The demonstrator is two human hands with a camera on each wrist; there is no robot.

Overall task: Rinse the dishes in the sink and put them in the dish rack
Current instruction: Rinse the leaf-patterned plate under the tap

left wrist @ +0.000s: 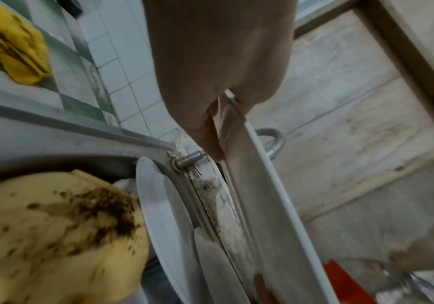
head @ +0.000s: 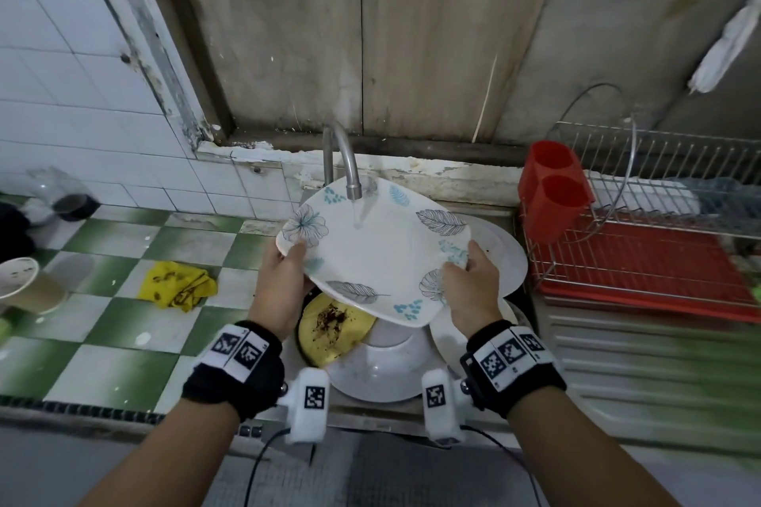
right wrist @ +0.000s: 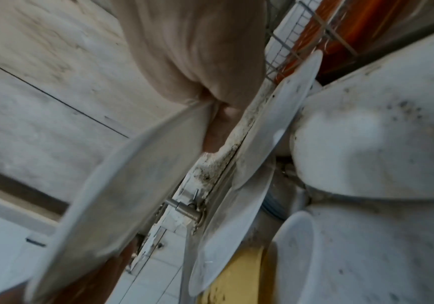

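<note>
Currently, a leaf-patterned plate (head: 379, 255) is gripped at opposite edges by the left hand (head: 284, 280) and right hand (head: 473, 284), under the running tap (head: 348, 165).

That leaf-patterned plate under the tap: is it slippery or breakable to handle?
Probably slippery: water from the faucet runs over the leaf-patterned plate. It looks rigid and glazed, so likely breakable. Both hands, left hand and right hand, grip opposite edges.

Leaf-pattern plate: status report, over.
Left hand and right hand grip leaf-pattern plate under running tap. Dish rack not yet loaded. Nothing blocking.
</note>
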